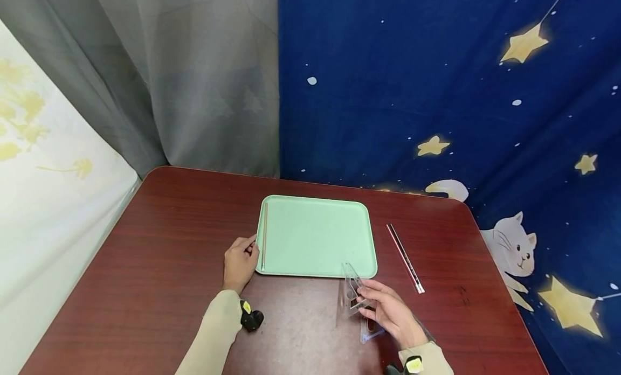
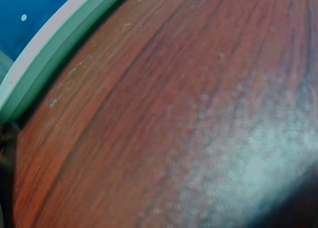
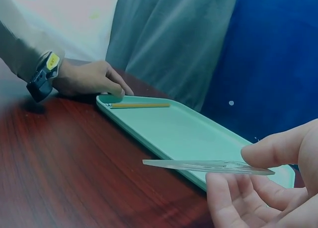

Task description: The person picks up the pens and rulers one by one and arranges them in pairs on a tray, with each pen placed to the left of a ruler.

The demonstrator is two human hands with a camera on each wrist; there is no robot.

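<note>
My left hand (image 1: 241,263) grips the left rim of a light green tray (image 1: 315,276), its fingers at the edge; the right wrist view shows this hand (image 3: 89,79) at the tray's far corner. A pencil (image 1: 264,236) lies inside the tray along its left side. My right hand (image 1: 390,313) pinches a clear plastic set square (image 1: 353,297) between thumb and fingers, just off the tray's near right corner. Seen edge-on in the right wrist view, the set square (image 3: 198,164) is held level above the table. Another clear plastic piece (image 1: 370,334) lies beneath this hand, partly hidden.
To the right of the tray, a long thin dark and pale strip (image 1: 405,259) lies slanted on the reddish-brown table (image 1: 184,245). Grey (image 1: 218,84) and starry blue curtains (image 1: 368,95) hang behind the table's far edge. A white cloth (image 1: 53,175) hangs at the left.
</note>
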